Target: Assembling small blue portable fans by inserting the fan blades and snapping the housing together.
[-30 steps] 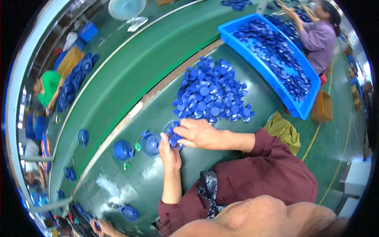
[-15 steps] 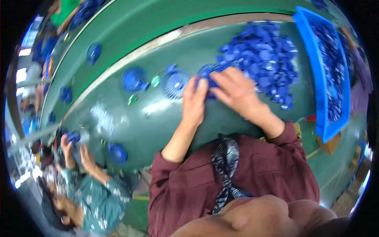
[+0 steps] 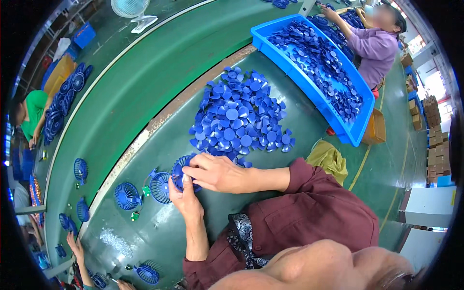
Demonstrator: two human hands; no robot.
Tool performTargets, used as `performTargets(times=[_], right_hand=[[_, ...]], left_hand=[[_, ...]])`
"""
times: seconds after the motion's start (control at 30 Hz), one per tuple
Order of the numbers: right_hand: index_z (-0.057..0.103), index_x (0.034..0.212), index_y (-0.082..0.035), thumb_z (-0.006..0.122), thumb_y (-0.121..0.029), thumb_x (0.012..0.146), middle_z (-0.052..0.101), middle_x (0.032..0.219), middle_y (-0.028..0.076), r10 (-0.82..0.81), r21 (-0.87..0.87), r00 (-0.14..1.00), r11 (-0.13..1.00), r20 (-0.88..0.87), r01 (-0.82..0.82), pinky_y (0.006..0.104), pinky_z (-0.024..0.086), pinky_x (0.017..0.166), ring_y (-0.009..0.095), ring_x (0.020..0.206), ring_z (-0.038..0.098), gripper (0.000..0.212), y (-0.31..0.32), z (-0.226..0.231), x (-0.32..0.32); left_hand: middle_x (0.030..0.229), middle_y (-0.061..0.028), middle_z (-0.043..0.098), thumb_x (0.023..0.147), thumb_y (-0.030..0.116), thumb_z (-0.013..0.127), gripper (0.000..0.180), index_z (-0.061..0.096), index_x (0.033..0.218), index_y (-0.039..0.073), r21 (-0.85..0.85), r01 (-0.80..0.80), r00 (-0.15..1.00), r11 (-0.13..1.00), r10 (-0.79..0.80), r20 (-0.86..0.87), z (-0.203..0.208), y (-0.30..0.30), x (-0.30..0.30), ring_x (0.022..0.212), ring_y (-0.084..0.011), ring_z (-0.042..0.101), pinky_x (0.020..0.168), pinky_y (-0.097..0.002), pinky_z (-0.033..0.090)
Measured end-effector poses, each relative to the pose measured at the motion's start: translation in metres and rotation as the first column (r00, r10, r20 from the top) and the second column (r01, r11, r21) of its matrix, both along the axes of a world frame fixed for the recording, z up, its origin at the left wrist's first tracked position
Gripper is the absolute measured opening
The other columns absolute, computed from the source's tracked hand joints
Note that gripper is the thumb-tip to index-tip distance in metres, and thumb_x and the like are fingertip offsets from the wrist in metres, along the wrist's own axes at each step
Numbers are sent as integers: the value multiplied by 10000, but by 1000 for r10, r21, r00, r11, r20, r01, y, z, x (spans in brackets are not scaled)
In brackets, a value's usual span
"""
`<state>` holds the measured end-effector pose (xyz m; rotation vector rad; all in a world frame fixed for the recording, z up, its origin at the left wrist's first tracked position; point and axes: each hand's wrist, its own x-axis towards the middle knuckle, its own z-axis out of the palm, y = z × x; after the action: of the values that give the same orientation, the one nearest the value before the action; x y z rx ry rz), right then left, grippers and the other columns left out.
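Note:
Both my hands are closed on a round blue fan housing (image 3: 177,166) with a ribbed grille, low over the green table. My left hand (image 3: 187,202) grips its near edge, thumb up. Across its top, my right hand (image 3: 218,175) bends its fingers into the middle; whether they pinch a small part is hidden. Just left lies another blue fan grille (image 3: 160,187), with a green circuit board (image 3: 146,191) beside it. Farther left is a blue fan housing (image 3: 127,195) with a second green board (image 3: 135,216) near it. Beyond my right hand spreads a heap of blue fan blades (image 3: 240,116).
A blue bin (image 3: 361,130) of fan blades stands at the right, above a cardboard box (image 3: 376,126). Small clear parts (image 3: 116,241) lie left. A green conveyor belt (image 3: 159,82) runs along the far side. Co-workers' hands (image 3: 76,249) show lower left; a person in purple (image 3: 374,50) works upper right.
The view has swung to the right, so the table's things appear farther left and the bin shows fully. My hands stay together on the fan housing.

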<state>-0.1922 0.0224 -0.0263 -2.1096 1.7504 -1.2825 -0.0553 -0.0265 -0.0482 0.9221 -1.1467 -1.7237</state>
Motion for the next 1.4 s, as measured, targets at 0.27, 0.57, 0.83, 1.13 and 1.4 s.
performTargets(times=[0.27,0.57,0.83,1.13,1.4], right_hand=[[556,1090,25,750,-309,756,594,889,151,101,301,930,929,353,-215,399,474,718,301,794,582,511,0,4,-38],[582,905,3,801,-328,706,563,702,66,-60,368,868,918,493,-146,299,439,569,124,655,522,443,-34,8,-52],[628,799,9,793,-227,742,593,695,15,-260,314,654,949,711,35,227,387,524,68,611,506,293,-134,20,-109],[649,810,40,820,-213,701,573,677,12,-280,321,664,945,693,64,233,388,513,73,597,488,325,-139,13,-123],[649,864,48,799,-149,736,628,734,34,-306,374,660,926,686,41,215,433,548,68,627,542,279,-132,35,-107]], left_hand=[[938,-62,602,853,152,689,333,542,1076,-47,-223,81,967,972,-22,255,11,8,6,846,-124,553,779,-267,459],[1357,-189,460,898,68,557,499,393,1356,-43,-519,-11,949,855,173,264,46,-10,18,1252,-291,470,1067,-397,354],[1450,-272,293,907,215,497,679,174,1420,-93,-158,218,538,963,-254,-804,212,-60,-12,1377,-418,197,1152,-573,29],[1406,-256,336,916,215,490,620,226,1385,-93,-216,354,416,910,-360,-835,189,-101,-39,1336,-398,240,1144,-568,62],[1368,-242,374,925,216,484,569,272,1354,-92,-244,409,354,879,-399,-846,166,-113,-30,1298,-380,279,1136,-564,91]])
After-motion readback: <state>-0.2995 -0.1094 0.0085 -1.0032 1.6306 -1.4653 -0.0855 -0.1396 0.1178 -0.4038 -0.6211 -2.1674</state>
